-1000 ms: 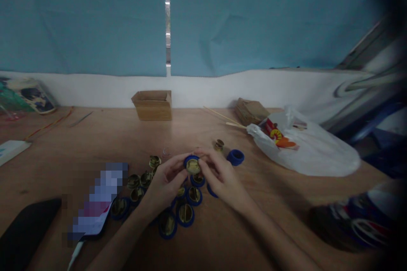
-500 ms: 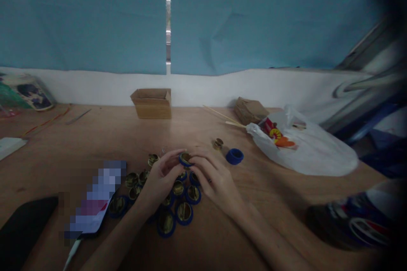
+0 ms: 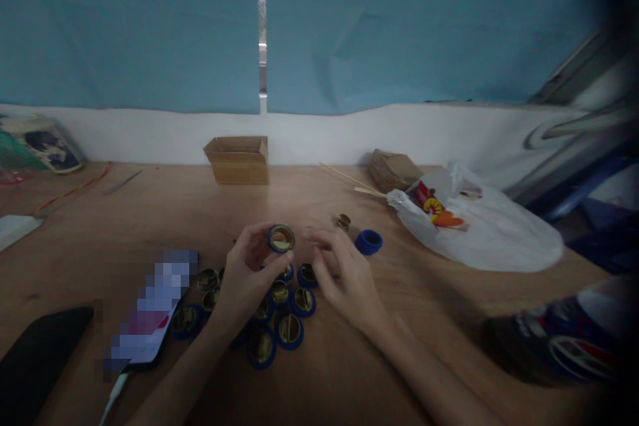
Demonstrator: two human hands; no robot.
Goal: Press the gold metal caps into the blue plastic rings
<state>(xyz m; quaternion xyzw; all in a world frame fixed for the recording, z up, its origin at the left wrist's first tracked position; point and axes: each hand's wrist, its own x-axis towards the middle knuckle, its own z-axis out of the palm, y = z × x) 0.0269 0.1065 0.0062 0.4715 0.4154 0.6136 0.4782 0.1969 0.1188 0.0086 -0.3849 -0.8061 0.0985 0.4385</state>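
Observation:
A round, brass-coloured piece with a blue rim (image 3: 281,239) is pinched between the thumb and fingers of my left hand (image 3: 249,273), held up above the table with its hollow face toward me. My right hand (image 3: 344,273) is just to the right, apart from the piece, its fingers loosely bent and spread with nothing visible in them. Beneath and between my hands lies a cluster of several similar blue-rimmed brass pieces (image 3: 289,331), partly hidden by my left hand and forearm. Past my right hand are a small loose brass part (image 3: 343,221) and blue rings (image 3: 369,242).
A phone (image 3: 154,313) with a white cable lies left, beside a black object (image 3: 44,359). An open cardboard box (image 3: 239,163) and a brown paper packet (image 3: 394,171) stand by the wall. At right are a white plastic bag (image 3: 499,233) and a lying bottle (image 3: 554,346).
My right hand has let go of the blue-rimmed piece and moved slightly right. My left hand has kept it, moved it a little left and up, and turned its face toward me.

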